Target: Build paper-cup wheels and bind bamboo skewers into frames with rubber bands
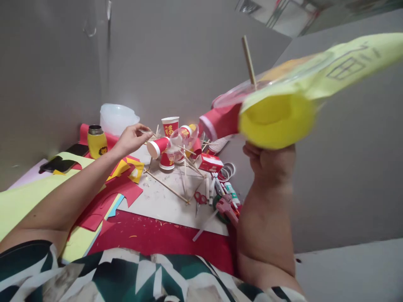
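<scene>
My right hand (271, 163) is raised at the right, its fingers curled under a paper-cup craft (277, 119). This craft has a red cup, a yellow round part, a clear plastic piece, a pale yellow paper sheet with pen marks and a protruding wooden stick (248, 61). The grip itself is partly hidden. My left hand (134, 137) reaches over the table, thumb and fingertips pinched beside some thin wooden sticks (155, 136); what they hold is unclear. Just right of it, red paper cups (160, 146) surround a clear plastic disc (181, 142) above a stick frame (166, 186).
Red-handled scissors (200, 198), a pink glue gun (227, 209) and several markers lie at right. A red-and-white box (209, 162) stands behind them. At left are coloured paper sheets (126, 188), a yellow jar (97, 142) and a translucent tub (116, 119). Grey walls enclose the table.
</scene>
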Demonstrator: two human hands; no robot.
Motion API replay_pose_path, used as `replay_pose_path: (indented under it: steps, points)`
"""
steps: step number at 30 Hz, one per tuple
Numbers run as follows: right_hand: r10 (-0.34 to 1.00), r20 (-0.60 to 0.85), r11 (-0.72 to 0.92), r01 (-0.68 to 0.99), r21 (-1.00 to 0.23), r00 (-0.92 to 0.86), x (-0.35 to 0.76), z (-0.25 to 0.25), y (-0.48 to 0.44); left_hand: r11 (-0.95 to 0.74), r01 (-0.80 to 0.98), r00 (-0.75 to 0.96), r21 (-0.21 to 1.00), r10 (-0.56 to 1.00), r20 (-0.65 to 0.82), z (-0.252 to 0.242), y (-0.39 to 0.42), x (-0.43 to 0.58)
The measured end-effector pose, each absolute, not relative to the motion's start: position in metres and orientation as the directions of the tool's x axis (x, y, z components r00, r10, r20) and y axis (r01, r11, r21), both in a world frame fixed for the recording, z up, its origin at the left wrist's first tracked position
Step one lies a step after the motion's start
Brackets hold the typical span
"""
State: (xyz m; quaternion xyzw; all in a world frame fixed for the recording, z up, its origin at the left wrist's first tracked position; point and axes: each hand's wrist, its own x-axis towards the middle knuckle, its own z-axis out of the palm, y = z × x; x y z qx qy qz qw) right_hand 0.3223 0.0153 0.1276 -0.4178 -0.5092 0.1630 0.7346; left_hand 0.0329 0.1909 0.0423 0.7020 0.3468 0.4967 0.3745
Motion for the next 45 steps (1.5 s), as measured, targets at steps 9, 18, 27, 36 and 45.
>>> replay_pose_path:
  steps: [9,18,27,36,45]
  points:
    - [0.435,0.693,0.748,0.198,-0.634,0.575,0.317,0.127,0.053,-0.470,0.361,0.312,0.806,0.875,0.370,0.015,0.173,0.059]
    - [0.293,0.688,0.841,0.163,-0.516,0.664,0.319,0.126,0.073,-0.567,0.358,0.220,0.742,0.823,0.523,-0.024,0.174,0.072]
    - [0.283,0.602,0.811,0.149,-0.566,0.747,0.321,0.106,0.089,-0.628,0.367,0.215,0.686,0.775,0.594,-0.038,0.173,0.075]
    - [0.263,0.647,0.840,0.160,-0.519,0.716,0.330,0.097,0.097,-0.589,0.322,0.199,0.741,0.808,0.555,-0.029,0.155,0.061]
    - [0.430,0.633,0.806,0.042,-0.591,0.644,0.302,0.097,0.096,-0.443,-0.037,0.211,0.896,0.873,0.440,0.006,0.126,0.046]
